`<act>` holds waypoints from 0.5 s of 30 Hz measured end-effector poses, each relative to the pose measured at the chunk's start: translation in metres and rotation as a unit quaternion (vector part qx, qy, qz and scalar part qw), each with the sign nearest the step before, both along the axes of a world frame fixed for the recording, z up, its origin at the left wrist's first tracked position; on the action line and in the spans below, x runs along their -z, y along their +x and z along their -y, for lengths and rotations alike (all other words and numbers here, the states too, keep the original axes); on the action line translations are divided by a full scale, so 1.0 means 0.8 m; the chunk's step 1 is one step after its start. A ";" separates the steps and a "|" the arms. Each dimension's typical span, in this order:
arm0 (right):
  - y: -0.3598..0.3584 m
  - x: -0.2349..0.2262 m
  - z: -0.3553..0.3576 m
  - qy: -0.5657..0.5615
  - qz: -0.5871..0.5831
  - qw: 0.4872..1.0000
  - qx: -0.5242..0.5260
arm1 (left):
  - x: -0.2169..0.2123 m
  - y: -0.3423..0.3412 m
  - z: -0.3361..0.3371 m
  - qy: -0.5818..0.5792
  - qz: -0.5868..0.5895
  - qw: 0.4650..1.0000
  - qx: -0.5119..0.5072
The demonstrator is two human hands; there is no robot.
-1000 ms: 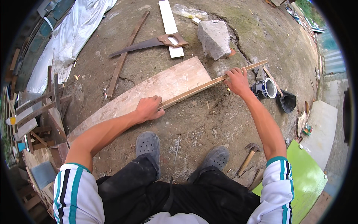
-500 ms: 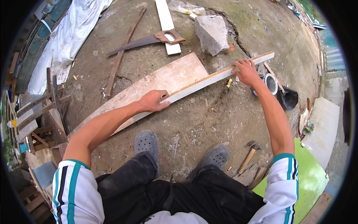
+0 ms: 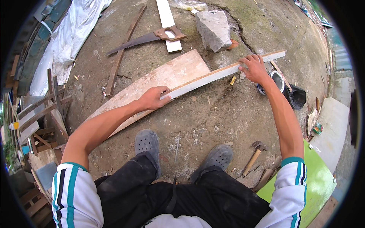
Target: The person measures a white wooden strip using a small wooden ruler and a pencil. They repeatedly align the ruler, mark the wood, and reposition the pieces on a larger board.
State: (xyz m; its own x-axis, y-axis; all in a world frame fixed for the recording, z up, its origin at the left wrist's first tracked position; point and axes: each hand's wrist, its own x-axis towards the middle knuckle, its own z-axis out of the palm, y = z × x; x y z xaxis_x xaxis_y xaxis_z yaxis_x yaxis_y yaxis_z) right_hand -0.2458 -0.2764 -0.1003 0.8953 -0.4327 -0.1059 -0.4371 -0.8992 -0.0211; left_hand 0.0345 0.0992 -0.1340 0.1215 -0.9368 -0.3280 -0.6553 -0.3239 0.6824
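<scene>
A long narrow wooden batten (image 3: pixel 213 76) runs from lower left to upper right across the dirt ground. My left hand (image 3: pixel 152 98) grips its near left end. My right hand (image 3: pixel 254 68) is closed over it close to the far right end. The batten's left part lies over a wide pale board (image 3: pixel 167 76) that rests flat on the ground. My two grey shoes (image 3: pixel 146 142) stand just below.
A hand saw (image 3: pixel 146 38) lies across a white plank (image 3: pixel 167 19) at the top. A grey stone block (image 3: pixel 213 23) sits beside it. A tin can (image 3: pixel 277 80) and black bag (image 3: pixel 295 97) lie right; a hammer (image 3: pixel 254 155) and green sheet (image 3: pixel 315 182) lower right.
Both hands have turned the batten and lifted its right end farther up and to the right. My left hand has shifted a little along the wide board.
</scene>
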 end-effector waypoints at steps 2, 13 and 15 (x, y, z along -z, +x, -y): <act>-0.001 0.002 0.000 -0.024 0.010 1.000 0.000 | 0.008 -0.010 0.001 -0.027 0.038 0.999 -0.013; 0.002 0.017 0.004 -0.064 -0.009 0.998 0.028 | 0.028 -0.052 0.012 -0.080 0.156 0.982 -0.073; 0.000 0.021 0.006 -0.064 -0.010 0.997 0.030 | 0.029 -0.053 0.012 -0.094 0.177 0.978 -0.059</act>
